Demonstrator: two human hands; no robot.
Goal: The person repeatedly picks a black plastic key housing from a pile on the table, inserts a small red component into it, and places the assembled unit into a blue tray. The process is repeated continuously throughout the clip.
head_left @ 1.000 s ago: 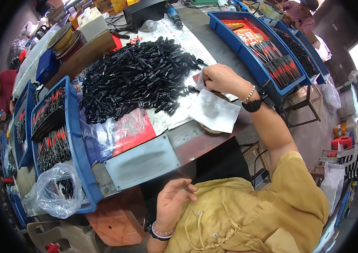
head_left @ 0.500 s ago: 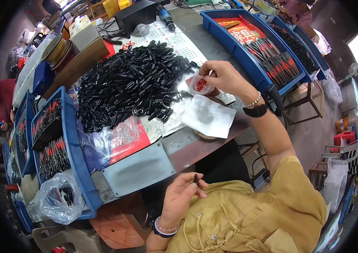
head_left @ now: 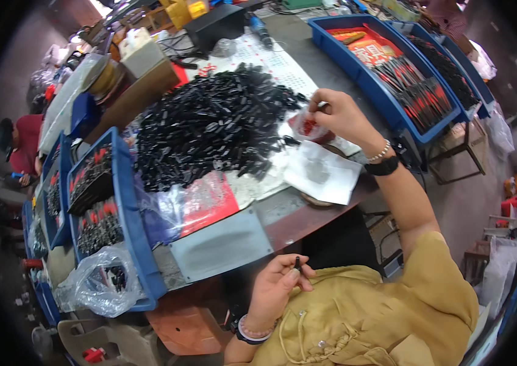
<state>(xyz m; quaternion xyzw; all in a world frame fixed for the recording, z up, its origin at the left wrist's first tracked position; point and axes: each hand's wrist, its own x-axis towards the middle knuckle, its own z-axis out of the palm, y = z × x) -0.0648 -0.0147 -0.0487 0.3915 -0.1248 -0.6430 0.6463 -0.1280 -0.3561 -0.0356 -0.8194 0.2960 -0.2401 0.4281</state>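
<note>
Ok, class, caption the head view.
Left hand holding a dark piece, right hand at a bag of red bits beside black parts.

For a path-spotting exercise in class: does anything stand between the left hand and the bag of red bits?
Yes: the white sheet lies between the left hand and the bag, near the table edge, though it looks low.

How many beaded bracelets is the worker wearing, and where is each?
2: a pinkish one on the left wrist, behind the left hand; a whitish one on the right wrist, beside a black band. Both show partly.
</note>
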